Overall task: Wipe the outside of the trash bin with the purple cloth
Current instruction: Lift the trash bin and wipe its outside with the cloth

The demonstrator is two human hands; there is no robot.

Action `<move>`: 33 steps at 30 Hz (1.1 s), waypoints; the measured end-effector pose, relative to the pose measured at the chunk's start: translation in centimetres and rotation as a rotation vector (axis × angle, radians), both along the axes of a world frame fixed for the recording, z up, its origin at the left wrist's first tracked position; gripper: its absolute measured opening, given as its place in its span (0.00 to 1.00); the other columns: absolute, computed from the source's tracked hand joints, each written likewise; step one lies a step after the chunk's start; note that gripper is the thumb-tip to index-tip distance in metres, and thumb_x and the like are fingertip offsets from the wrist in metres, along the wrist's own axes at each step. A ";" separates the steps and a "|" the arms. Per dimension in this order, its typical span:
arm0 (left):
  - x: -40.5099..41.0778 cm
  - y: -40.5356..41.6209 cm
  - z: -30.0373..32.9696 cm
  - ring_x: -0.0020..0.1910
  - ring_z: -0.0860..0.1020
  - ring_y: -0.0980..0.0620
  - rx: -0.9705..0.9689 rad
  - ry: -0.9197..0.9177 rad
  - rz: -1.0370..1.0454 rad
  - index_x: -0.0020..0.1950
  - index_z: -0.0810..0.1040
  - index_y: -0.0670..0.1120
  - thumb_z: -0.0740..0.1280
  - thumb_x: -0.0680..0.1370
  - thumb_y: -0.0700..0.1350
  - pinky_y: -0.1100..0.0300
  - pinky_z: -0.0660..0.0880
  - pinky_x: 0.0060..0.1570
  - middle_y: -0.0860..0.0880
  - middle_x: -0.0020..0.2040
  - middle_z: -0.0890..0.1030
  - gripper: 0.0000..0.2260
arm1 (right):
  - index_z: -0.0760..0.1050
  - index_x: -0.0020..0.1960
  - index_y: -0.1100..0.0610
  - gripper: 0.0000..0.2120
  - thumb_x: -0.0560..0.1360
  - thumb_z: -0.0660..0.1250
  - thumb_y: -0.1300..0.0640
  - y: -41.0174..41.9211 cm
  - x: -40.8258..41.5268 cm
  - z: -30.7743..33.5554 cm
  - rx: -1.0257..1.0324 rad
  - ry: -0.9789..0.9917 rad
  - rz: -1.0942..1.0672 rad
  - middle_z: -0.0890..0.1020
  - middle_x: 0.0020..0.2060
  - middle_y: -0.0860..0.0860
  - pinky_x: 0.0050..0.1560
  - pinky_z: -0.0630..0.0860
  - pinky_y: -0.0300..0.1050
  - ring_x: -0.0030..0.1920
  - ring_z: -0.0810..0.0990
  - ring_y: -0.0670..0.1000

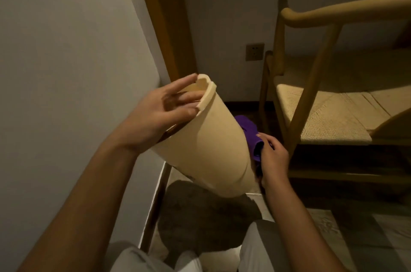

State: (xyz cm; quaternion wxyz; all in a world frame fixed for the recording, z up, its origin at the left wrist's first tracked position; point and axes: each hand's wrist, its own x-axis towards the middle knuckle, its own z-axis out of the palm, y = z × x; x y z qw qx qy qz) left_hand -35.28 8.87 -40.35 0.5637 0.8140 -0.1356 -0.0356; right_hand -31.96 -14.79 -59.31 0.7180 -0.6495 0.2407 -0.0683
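Bin (206,145) betw. hands, cloth (250,131) R-side

- No text, label, brand, number or sign can be read anywhere in the view, from upper left to lower right of the frame.

1 trash bin (206,147), 1 purple cloth (250,132), 2 hands — left (153,116) & right (272,158), 1 chair (329,102), 1 wall socket (254,51)

purple cloth (250,136) half behind trash bin (206,149)
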 end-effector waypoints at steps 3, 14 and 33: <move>-2.0 0.1 0.8 0.61 0.78 0.60 0.202 -0.335 0.057 0.68 0.75 0.60 0.68 0.78 0.56 0.70 0.77 0.52 0.62 0.62 0.80 0.18 | 0.81 0.55 0.39 0.06 0.78 0.70 0.45 0.0 -0.5 0.8 0.021 -0.084 -0.006 0.82 0.54 0.42 0.52 0.82 0.50 0.55 0.81 0.47; 0.9 -3.6 -4.1 0.50 0.79 0.65 0.251 -0.690 0.546 0.62 0.81 0.44 0.67 0.81 0.45 0.73 0.75 0.51 0.54 0.55 0.82 0.12 | 0.79 0.55 0.37 0.07 0.77 0.71 0.43 -1.3 -0.6 1.2 -0.146 -0.129 -0.064 0.77 0.51 0.35 0.44 0.76 0.39 0.52 0.76 0.41; 1.2 -3.5 -6.2 0.51 0.77 0.55 0.209 -0.213 0.491 0.64 0.81 0.49 0.65 0.80 0.55 0.58 0.75 0.45 0.54 0.56 0.81 0.17 | 0.73 0.72 0.46 0.21 0.80 0.69 0.54 2.8 -1.9 4.6 -0.359 -0.312 0.080 0.77 0.62 0.41 0.53 0.75 0.33 0.58 0.75 0.39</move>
